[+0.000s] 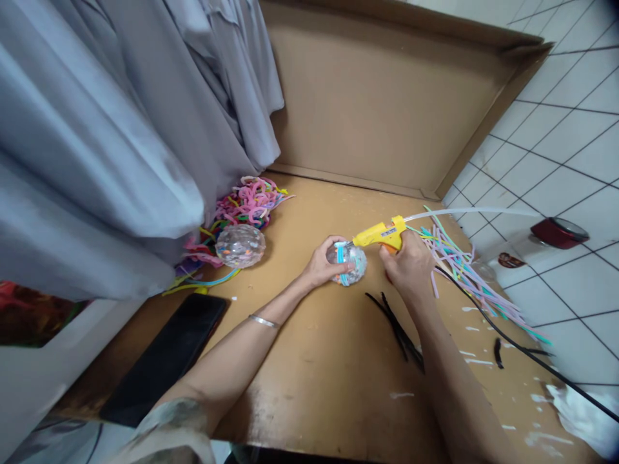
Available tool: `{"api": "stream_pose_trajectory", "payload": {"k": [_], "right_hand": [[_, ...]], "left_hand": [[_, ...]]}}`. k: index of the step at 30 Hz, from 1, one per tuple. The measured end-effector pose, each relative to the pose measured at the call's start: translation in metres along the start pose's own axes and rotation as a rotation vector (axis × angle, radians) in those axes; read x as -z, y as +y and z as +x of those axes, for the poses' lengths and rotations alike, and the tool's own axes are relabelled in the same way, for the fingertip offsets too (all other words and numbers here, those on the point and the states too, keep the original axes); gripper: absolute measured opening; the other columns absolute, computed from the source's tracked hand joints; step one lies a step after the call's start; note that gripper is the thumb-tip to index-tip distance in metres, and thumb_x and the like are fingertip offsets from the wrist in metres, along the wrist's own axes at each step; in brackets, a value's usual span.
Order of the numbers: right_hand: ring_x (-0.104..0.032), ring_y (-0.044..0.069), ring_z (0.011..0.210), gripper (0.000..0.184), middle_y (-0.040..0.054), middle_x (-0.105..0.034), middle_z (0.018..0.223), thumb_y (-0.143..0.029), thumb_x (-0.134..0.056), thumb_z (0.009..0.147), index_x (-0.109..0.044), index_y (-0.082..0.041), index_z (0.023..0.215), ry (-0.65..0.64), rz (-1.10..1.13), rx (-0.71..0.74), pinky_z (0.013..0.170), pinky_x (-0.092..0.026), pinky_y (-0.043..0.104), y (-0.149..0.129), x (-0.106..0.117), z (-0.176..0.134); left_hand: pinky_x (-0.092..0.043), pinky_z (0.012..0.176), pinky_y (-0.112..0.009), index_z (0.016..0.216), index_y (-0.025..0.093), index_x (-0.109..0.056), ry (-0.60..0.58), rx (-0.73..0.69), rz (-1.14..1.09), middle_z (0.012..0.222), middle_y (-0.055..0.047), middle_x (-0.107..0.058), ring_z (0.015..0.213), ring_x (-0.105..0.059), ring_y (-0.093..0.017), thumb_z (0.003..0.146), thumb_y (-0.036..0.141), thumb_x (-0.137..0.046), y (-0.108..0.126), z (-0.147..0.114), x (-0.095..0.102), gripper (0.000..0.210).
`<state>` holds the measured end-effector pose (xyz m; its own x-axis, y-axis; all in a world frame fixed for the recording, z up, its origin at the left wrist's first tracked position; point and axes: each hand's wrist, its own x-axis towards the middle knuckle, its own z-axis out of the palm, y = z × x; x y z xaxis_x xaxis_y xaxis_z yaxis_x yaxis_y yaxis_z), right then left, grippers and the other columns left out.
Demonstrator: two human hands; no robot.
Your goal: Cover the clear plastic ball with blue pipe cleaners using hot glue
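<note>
My left hand (321, 263) is closed around a clear round ball (356, 264) with blue strips across it, near the middle of the table. A yellow hot glue gun (380, 234) is gripped in my right hand (411, 261). Its nozzle meets the top of the ball, or hangs just over it; I cannot tell which. A long whitish glue stick runs out from the back of the gun to the right. Below my right hand lie some black fuzzy stems (397, 325).
Another clear ball (240, 245) sits at the left by a heap of pink and coloured pipe cleaners (256, 200). A black phone (167, 357) lies nearer me. Pastel pipe cleaners (464, 270), a black cord (507, 341) and a red-lidded jar (556, 231) are at the right. Cardboard (382, 96) stands behind.
</note>
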<state>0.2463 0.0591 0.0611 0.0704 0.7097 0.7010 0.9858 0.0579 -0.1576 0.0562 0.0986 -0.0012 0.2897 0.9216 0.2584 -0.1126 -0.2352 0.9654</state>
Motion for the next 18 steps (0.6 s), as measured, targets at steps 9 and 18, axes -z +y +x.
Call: {"api": "stream_pose_trajectory", "payload": {"k": [9, 18], "right_hand": [[-0.054, 0.024, 0.076, 0.013, 0.0065, -0.060, 0.083, -0.035, -0.051, 0.080, -0.051, -0.023, 0.085, 0.011, 0.015, 0.013, 0.060, -0.033, 0.031, -0.0001, -0.0021, -0.0010], [-0.053, 0.025, 0.076, 0.015, 0.0073, -0.060, 0.083, -0.036, -0.052, 0.079, -0.052, -0.022, 0.085, -0.011, 0.001, -0.003, 0.059, -0.030, 0.031, 0.0002, -0.0023, -0.0012]], "left_hand": [[-0.049, 0.076, -0.028, 0.107, 0.017, -0.058, 0.000, 0.002, 0.002, 0.097, -0.004, -0.062, 0.085, -0.059, -0.018, 0.055, 0.041, -0.084, -0.0002, 0.0008, 0.0001, 0.063], [-0.051, 0.074, -0.029, 0.107, 0.016, -0.059, 0.007, -0.005, 0.001, 0.097, -0.004, -0.064, 0.083, -0.060, -0.017, 0.054, 0.038, -0.084, -0.0011, 0.0008, -0.0005, 0.063]]}}
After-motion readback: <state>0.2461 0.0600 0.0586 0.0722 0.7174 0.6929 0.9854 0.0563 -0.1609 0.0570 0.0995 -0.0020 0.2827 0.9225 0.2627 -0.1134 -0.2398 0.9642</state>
